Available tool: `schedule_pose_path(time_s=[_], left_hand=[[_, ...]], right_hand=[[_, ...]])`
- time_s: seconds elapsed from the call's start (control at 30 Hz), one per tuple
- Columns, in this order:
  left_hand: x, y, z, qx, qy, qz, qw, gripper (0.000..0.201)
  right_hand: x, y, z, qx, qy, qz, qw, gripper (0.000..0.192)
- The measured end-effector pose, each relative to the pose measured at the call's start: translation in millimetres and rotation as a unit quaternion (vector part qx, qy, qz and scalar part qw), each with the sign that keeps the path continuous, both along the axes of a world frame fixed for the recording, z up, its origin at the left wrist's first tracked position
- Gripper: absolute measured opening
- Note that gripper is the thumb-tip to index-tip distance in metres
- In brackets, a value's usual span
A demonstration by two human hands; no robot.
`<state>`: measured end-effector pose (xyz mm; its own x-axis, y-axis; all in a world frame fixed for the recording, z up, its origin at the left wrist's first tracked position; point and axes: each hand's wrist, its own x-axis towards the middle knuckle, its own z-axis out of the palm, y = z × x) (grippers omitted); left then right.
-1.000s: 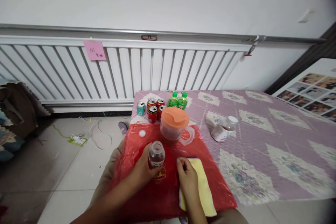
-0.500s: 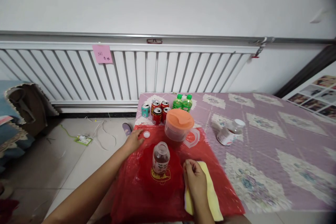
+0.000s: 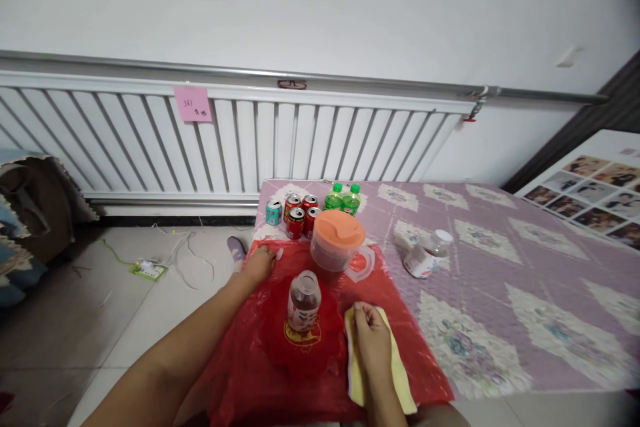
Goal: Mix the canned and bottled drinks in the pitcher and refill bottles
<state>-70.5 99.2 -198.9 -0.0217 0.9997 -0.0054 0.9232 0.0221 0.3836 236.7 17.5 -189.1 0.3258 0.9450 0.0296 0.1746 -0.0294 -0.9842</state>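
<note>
My left hand (image 3: pixel 261 264) is at the far left part of the red plastic sheet (image 3: pixel 240 353), its fingertips closed on a small white lid (image 3: pixel 279 254) tipped up on edge. In front of me an uncapped clear jar (image 3: pixel 304 303) with a printed label stands upright on a dark red round mat (image 3: pixel 280 340) with a gold figure. My right hand (image 3: pixel 373 337) rests on a folded yellow cloth (image 3: pixel 400 383), fingers curled together; whatever may be between them is hidden. Behind the open jar is a clear plastic pitcher (image 3: pixel 331 257) with an orange lid.
Red cans (image 3: pixel 295 221), a teal can (image 3: pixel 273 212) and two green bottles (image 3: pixel 351 200) stand at the table's back. A white-capped jar (image 3: pixel 427 255) stands tilted in view on the lilac tablecloth (image 3: pixel 480 267). A white radiator (image 3: pixel 300 140) lines the wall; a power strip (image 3: pixel 149 269) lies on the floor.
My left hand has closed on the white lid, which lay flat beside it and is now tipped up. My right hand stays on the cloth. The view has shifted slightly.
</note>
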Motion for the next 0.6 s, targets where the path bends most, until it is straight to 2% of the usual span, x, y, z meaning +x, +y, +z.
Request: schedule_pose_path(time_s=[0.03,0.17,0.23,0.33,0.47,0.6], left_hand=[[-1,0,-0.1,0.002,0.001,-0.002,1.000,0.033],[2,3,0.3,0.014,-0.002,-0.006,1.000,0.069],[6,7,0.3,0.013,-0.004,-0.018,1.000,0.075],[12,14,0.4,0.005,-0.005,-0.035,0.999,0.069],[17,19,2.3,-0.003,-0.010,-0.039,0.999,0.045],[18,18,5.0,0.000,-0.035,-0.032,0.999,0.031]], right_hand=[[0,0,0.7,0.001,-0.001,-0.001,1.000,0.032],[-2,-1,4.9,0.008,-0.005,-0.005,1.000,0.031],[-3,-2,7.3,0.012,-0.007,-0.009,1.000,0.030],[-4,-4,10.6,0.019,-0.012,-0.011,1.000,0.027],[-4,-4,10.6,0.025,-0.014,-0.014,0.999,0.026],[-5,-4,5.0,0.033,-0.008,-0.015,0.999,0.028]])
